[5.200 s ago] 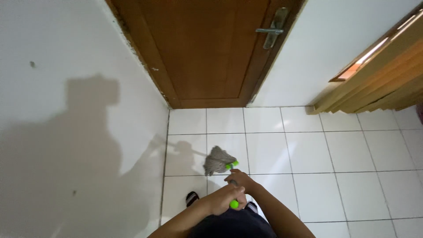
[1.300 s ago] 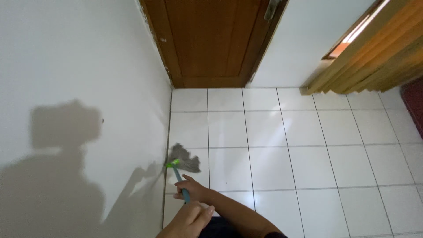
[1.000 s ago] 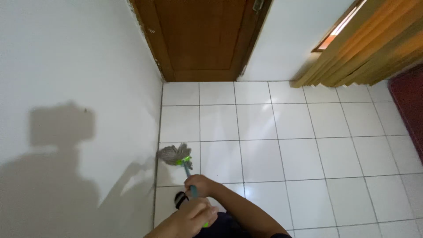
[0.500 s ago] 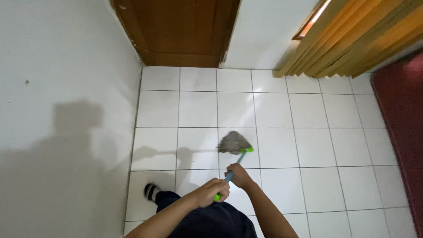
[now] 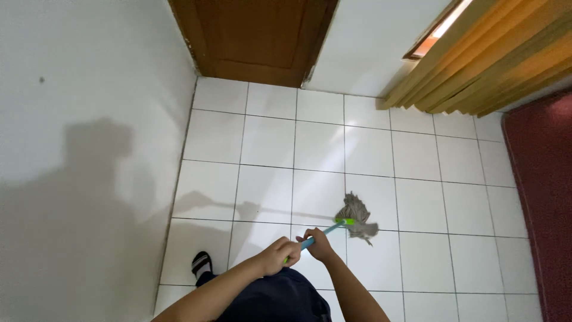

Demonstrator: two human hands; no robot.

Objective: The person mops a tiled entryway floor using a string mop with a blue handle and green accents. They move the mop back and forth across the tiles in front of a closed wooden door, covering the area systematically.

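I hold a mop with a blue and green handle (image 5: 316,235) in both hands. My left hand (image 5: 279,255) grips the handle lower down, close to my body. My right hand (image 5: 319,243) grips it just ahead, nearer the head. The grey string mop head (image 5: 356,214) lies flat on the white tiled floor (image 5: 268,143), right of centre and just beyond my hands.
A white wall (image 5: 83,137) runs along the left, with my shadow on it. A brown wooden door (image 5: 256,33) closes the far end. Orange curtains (image 5: 494,59) hang at the upper right, and a dark red rug (image 5: 542,197) lies by the right edge. My sandalled foot (image 5: 201,263) stands near the wall.
The mop head has swept from the floor beside the left wall over to the right of centre. My view has swung right, bringing the curtains and rug further in.
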